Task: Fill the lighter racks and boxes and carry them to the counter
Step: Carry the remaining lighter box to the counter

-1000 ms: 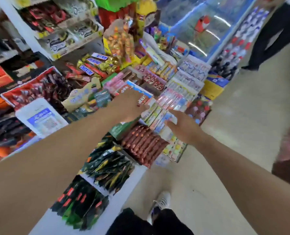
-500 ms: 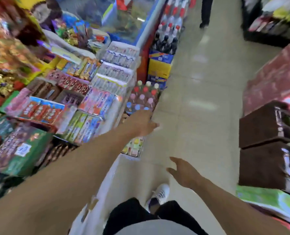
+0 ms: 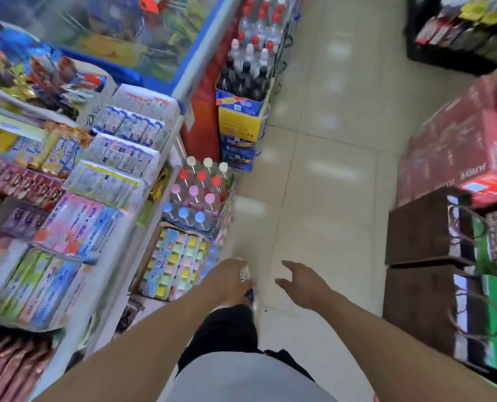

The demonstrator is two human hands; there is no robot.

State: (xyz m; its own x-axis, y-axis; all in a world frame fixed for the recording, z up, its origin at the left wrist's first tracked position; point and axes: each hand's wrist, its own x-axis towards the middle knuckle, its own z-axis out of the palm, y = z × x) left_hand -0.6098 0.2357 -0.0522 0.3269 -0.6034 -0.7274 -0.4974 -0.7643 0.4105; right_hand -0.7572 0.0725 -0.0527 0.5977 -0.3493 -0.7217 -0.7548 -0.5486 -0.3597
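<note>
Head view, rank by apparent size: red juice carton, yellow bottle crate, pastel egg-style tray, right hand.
1. Red juice carton, largest.
2. Pastel tray and yellow bottle crate: look alike, unranked; the tray is nearer the camera.
3. Right hand, smallest.

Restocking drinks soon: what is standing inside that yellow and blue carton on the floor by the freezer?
Dark bottles with black caps fill the yellow and blue carton. Their lower halves are hidden by its wall, so labels cannot be read.

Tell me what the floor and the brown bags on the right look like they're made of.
Floor: likely glazed ceramic tile, with a pale glossy surface, grout lines and lamp reflections. Brown bags: probably matte paper gift bags, with flat creased sides and thin cord handles; blur leaves it uncertain.
</note>
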